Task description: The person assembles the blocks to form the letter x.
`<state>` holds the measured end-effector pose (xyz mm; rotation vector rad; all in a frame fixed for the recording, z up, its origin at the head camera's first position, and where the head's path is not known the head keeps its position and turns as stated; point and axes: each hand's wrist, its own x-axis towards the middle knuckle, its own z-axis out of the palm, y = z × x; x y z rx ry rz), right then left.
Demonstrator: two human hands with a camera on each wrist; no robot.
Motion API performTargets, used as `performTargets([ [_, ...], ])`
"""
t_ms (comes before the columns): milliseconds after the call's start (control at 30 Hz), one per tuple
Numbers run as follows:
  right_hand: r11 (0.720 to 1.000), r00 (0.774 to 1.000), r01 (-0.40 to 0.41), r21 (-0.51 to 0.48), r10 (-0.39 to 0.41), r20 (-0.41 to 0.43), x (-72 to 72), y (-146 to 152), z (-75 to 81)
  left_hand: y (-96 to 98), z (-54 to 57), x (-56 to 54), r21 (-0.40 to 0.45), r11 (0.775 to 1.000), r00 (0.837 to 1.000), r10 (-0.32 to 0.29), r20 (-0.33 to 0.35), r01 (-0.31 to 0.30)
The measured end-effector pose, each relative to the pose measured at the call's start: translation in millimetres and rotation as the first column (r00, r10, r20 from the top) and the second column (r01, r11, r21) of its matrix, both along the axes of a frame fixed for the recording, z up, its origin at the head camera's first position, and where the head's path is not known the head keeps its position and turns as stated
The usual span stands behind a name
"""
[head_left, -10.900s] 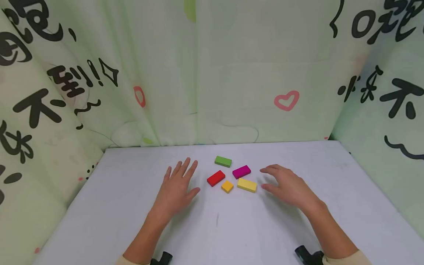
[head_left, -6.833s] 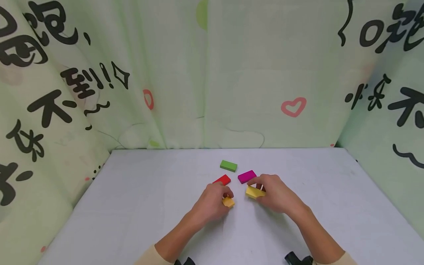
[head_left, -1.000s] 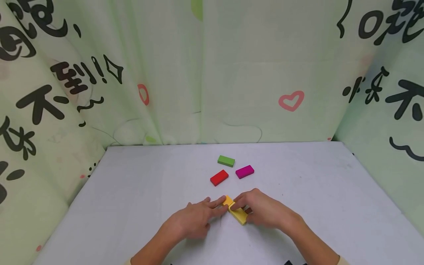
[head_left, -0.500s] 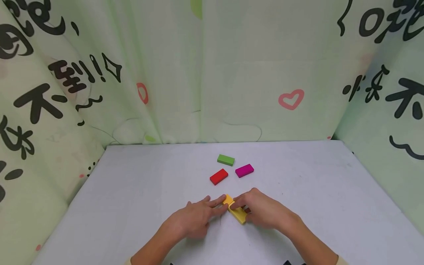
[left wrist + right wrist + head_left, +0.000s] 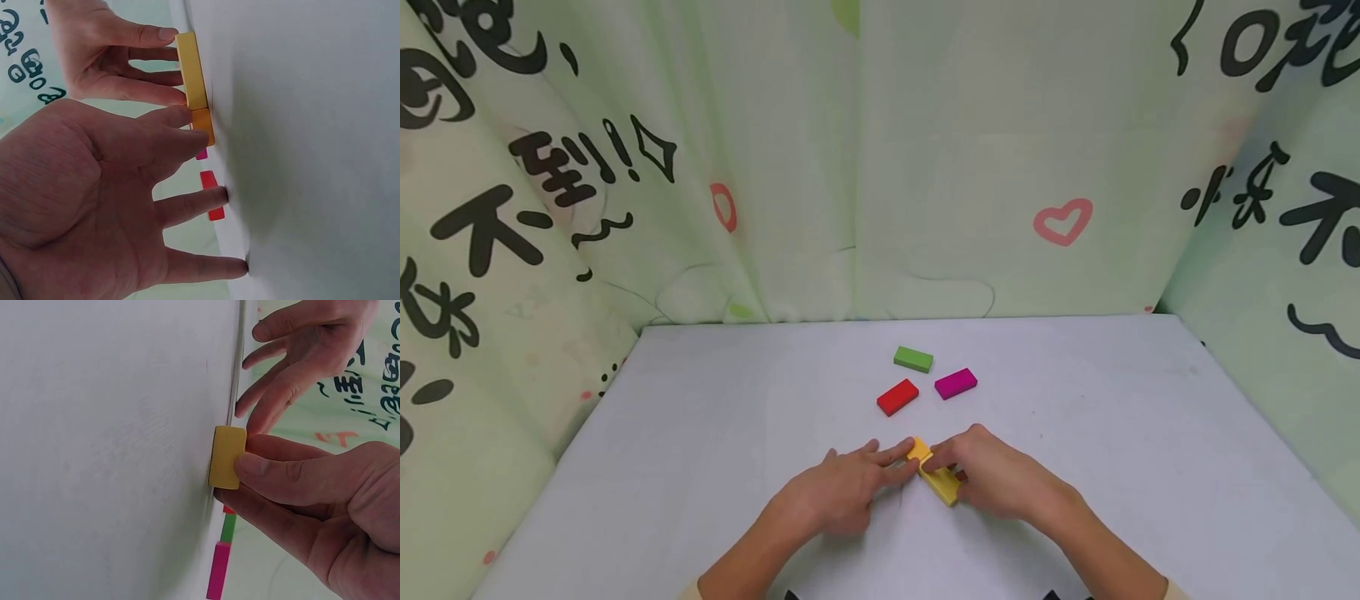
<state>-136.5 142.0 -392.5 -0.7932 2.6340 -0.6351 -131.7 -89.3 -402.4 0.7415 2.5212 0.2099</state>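
In the head view my right hand [image 5: 1000,475] holds a yellow rectangular block [image 5: 943,490] on the table, thumb at its near end and fingers along it. The right wrist view shows the thumb against the end face of the yellow block [image 5: 226,457]. A shorter orange block [image 5: 917,448] meets the yellow block's far end, in one slanting line. My left hand [image 5: 842,492] has its fingers spread; two fairly straight fingers touch the orange block. In the left wrist view those fingers partly cover the orange block [image 5: 203,119].
Beyond the hands lie a red block [image 5: 898,397], a magenta block [image 5: 956,383] and a green block [image 5: 913,359], apart from each other. The white table [image 5: 737,392] ends at a pale green printed curtain [image 5: 940,183] at the back and sides.
Over the last second the hands and blocks hold still. Earlier, each hand gripped one block, orange left and yellow right; both blocks came nearer the person and now meet end to end.
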Motion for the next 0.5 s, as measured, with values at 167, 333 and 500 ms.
performTargets([
  [167, 1.0, 1.0, 0.013, -0.008, -0.013, 0.01, 0.2, 0.3, 0.7, -0.5, 0.2, -1.5, 0.001, 1.0, 1.0, -0.009, 0.005, 0.009],
  [333, 1.0, 1.0, -0.002, -0.026, 0.002, 0.019, -0.8, 0.8, 0.3, -2.0, 0.1, -2.5, 0.012, 1.0, 1.0, -0.013, 0.015, 0.013],
  [500, 0.999, 0.999, -0.003, -0.043, 0.005, 0.041, -2.0, 1.6, 0.5, -3.3, 0.8, -3.0, 0.031, 0.999, 1.0, -0.013, 0.026, 0.012],
])
